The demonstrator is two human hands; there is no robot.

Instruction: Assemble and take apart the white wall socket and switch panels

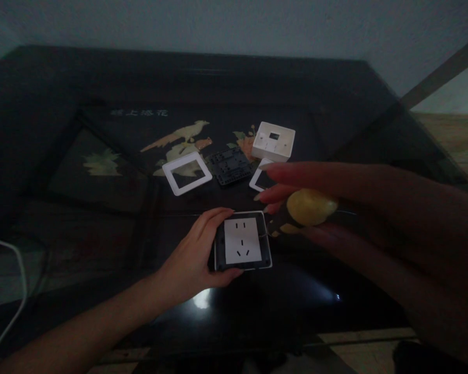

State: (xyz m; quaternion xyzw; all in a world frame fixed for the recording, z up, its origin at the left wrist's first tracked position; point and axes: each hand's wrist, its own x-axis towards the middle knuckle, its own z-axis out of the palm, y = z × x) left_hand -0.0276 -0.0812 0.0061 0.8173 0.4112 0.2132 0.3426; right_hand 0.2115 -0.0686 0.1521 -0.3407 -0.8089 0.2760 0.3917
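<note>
My left hand [203,249] grips a square wall socket [242,240] by its left side, fingers at its top edge and thumb at its bottom edge. The socket has a white slotted centre, a dark surround and a thin white rim. In my right hand [335,202] is a screwdriver [311,207] with a yellow and black handle, held between fingers and thumb. Its thin shaft points left and reaches the right part of the socket's face; whether the tip sits in a screw is too dim to tell.
Beyond the socket lie a white frame [172,180], a dark socket back plate [231,166], another white frame [256,177] partly behind my right fingers, and a white box [273,141]. The dark glossy table [101,270] carries bird pictures. A white cable [22,275] hangs at left.
</note>
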